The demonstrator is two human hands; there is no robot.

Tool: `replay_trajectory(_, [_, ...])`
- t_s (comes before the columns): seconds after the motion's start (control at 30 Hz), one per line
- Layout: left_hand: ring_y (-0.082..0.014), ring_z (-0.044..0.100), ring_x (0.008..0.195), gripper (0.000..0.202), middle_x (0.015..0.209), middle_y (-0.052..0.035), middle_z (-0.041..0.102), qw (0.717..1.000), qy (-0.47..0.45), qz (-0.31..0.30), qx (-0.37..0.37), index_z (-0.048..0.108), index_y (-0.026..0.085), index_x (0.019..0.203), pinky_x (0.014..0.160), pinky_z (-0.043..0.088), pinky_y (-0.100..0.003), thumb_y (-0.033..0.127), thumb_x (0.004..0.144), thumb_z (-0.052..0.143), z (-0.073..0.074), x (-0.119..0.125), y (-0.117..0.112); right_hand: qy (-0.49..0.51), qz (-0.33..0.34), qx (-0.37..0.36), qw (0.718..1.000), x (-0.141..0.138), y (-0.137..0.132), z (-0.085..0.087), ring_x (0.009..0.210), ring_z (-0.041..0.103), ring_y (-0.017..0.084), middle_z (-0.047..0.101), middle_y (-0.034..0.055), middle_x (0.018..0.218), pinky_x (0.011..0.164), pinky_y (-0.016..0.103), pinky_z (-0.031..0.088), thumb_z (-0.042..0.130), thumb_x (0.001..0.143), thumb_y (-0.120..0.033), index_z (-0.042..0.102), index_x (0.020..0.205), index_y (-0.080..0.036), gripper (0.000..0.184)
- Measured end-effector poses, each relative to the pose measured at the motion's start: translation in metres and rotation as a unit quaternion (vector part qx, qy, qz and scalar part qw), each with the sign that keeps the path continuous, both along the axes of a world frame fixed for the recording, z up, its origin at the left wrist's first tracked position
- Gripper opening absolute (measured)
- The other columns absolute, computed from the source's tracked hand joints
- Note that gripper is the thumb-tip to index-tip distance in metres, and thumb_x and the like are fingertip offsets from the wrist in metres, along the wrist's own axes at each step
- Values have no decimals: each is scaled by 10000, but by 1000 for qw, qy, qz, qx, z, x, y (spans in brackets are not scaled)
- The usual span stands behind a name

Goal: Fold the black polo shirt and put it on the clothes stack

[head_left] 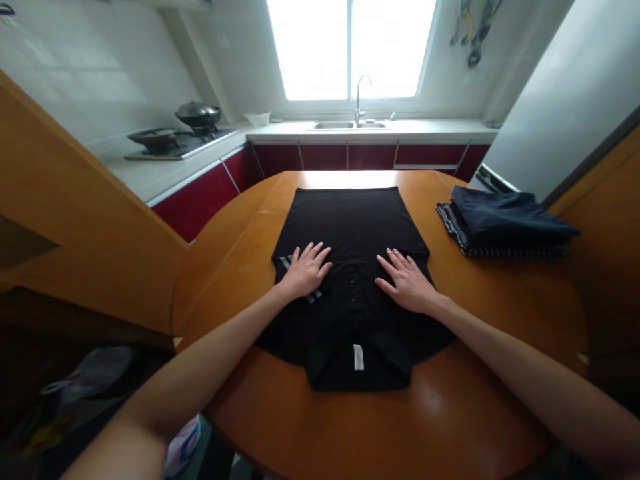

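Setting: a kitchen seen from above the person's own arms, which reach forward over a round wooden table [450, 413]
Shirt: a black polo shirt [353, 233] lies flat on the middle of the table, front side up, its collar nearest the person and its hem at the far edge; a small white label [359, 357] shows inside the collar, and a row of dark buttons runs up the middle between the two hands
Left hand: the left hand [306, 272] lies palm down on the shirt's chest, left of the buttons, its fingers [313, 252] straight, slightly spread and flat on the cloth, gripping nothing; it partly covers a pale striped mark [286, 261] on the cloth
Right hand: the right hand [409, 281] lies palm down on the shirt, right of the buttons, fingers straight and slightly fanned, pointing up and to the left, flat on the cloth and holding nothing
Hands together: both rest on the shirt at about the same height, apart from each other, with the button strip between them
Folded clothes: a pile of dark folded clothes [505, 223] sits on the right side of the table, well apart from the shirt
Background: a sink [334, 125] with a tap [361, 93] under a bright window [350, 47]; a pan [155, 138] and a lidded pot [198, 115] on the stove at the left; red cupboard fronts [370, 156] below the counter
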State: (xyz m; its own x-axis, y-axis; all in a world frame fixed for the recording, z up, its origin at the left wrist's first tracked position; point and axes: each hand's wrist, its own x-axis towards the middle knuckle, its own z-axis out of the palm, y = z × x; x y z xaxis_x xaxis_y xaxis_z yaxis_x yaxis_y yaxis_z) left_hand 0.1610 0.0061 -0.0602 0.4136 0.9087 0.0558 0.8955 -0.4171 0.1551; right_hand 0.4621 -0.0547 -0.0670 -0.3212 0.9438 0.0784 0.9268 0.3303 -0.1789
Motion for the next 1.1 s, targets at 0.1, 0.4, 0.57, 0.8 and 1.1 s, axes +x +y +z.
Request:
replay_trajectory(0.1, [-303, 142, 1545, 622, 1661, -71, 242, 1000, 17, -6, -14, 350, 234, 1566, 1222, 94, -596, 546, 1031, 286, 3, -1, 0, 3, 1, 3, 1000, 2, 2, -2, 1551, 97, 270, 166, 116, 1676, 1237, 504, 146, 296, 989, -643, 299, 1593, -209, 744])
replay_trajectory(0.4, [-280, 120, 1551, 638, 1670, -57, 215, 999, 32, -4, -27, 323, 241, 1579, 1232, 70, -567, 559, 1029, 262, 7, -1, -1, 74, -3, 18, 997, 6, 4, 3, 1543, 150, 284, 219, 113, 1664, 1228, 533, 171, 323, 991, -625, 311, 1589, -218, 724])
replay_trajectory(0.57, [-282, 133, 1549, 639, 1669, -54, 217, 999, 36, -7, -22, 325, 236, 1578, 1231, 91, -572, 557, 1030, 252, 6, -2, 1, 120, -90, 74, 986, 37, 24, 6, 1531, 201, 289, 306, 130, 1633, 1222, 560, 170, 249, 1021, -547, 357, 1566, -169, 673])
replay_trajectory(0.8, [-292, 174, 1540, 621, 1658, -68, 253, 999, 40, -3, -11, 345, 243, 1571, 1226, 120, -576, 538, 1030, 271, 4, -2, 3, 75, -175, -20, 981, 77, 46, -11, 1540, 158, 295, 223, 154, 1654, 1225, 587, 102, 255, 1009, -569, 332, 1568, -118, 723])
replay_trajectory(1.1, [-288, 168, 1541, 612, 1659, -64, 251, 999, 27, -4, -17, 357, 243, 1565, 1226, 122, -579, 529, 1027, 291, 5, -2, 2, 108, -180, 67, 975, 71, 42, -4, 1522, 215, 326, 289, 187, 1629, 1199, 623, 168, 309, 1008, -502, 363, 1549, -111, 670])
